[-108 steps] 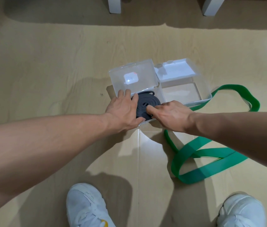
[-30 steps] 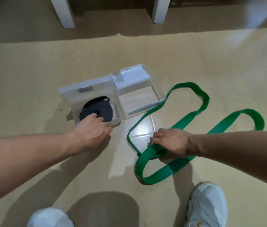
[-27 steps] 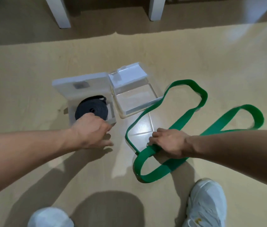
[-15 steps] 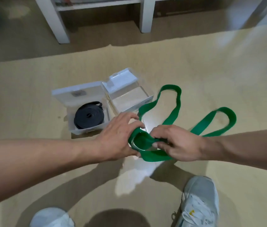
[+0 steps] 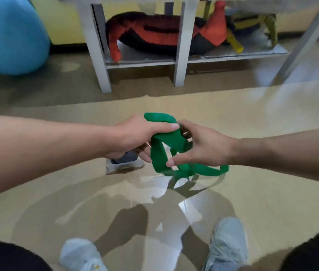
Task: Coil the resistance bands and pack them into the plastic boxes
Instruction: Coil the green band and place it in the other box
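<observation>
The green resistance band (image 5: pixel 159 157) hangs bunched in loops above the floor, held by both hands. My left hand (image 5: pixel 137 137) grips its upper fold, thumb laid across the top. My right hand (image 5: pixel 203 145) holds the band from the right, fingers curled into the loops. Below my left hand a corner of a clear plastic box (image 5: pixel 123 166) shows on the floor, with the dark coiled band (image 5: pixel 126 157) partly visible inside. The second box is hidden behind my hands.
A white shelf unit (image 5: pixel 180 55) stands ahead with red-and-black bags (image 5: pixel 160 38) on its low shelf. A blue ball-like object (image 5: pixel 8 36) sits at the far left. My two white shoes (image 5: pixel 227 245) are near the bottom edge on the tan floor.
The green band has been lifted off the floor and gathered between both hands. The view has tilted up, bringing the shelf and bags into sight; the boxes are now mostly covered.
</observation>
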`<state>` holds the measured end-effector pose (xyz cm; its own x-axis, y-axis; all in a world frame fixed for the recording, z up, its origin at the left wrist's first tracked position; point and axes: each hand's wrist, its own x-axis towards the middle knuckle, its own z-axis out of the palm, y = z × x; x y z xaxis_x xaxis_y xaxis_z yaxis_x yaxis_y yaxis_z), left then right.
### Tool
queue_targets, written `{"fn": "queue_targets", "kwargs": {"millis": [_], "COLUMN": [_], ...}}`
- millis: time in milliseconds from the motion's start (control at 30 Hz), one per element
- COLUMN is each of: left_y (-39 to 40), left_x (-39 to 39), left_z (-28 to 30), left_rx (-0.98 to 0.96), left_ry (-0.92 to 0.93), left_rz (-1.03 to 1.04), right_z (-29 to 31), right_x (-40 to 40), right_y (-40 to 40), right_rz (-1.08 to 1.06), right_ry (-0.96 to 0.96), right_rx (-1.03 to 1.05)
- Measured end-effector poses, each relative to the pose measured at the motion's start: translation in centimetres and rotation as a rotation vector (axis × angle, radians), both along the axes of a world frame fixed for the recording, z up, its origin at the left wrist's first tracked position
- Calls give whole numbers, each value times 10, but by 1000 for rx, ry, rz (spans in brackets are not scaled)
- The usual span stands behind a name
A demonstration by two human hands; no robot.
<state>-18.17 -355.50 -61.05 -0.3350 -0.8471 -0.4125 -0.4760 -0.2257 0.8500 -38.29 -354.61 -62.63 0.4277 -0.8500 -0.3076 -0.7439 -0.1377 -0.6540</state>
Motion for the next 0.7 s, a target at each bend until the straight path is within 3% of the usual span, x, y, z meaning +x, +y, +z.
{"fn": "queue_targets", "kwargs": {"millis": [133, 267, 400, 500, 700], "left_y": [17, 35, 46, 44, 25], "left_x": [22, 53, 68, 71, 78], "left_z": [23, 24, 12, 9, 22], "left_rx": [-42, 92, 5, 28, 90], "left_ry": [-39, -67, -474, -513, -245], "left_rz": [-112, -329, -423, -411, -395], "right_z": [11, 26, 48, 69, 89], "right_x": [24, 39, 39, 40, 34], "right_y": [19, 29, 26, 23, 14], "right_rz": [47, 110, 113, 101, -124], "right_ry": [40, 134, 188, -37, -437], "right_rx": [-26, -21, -74, -115, -268]}}
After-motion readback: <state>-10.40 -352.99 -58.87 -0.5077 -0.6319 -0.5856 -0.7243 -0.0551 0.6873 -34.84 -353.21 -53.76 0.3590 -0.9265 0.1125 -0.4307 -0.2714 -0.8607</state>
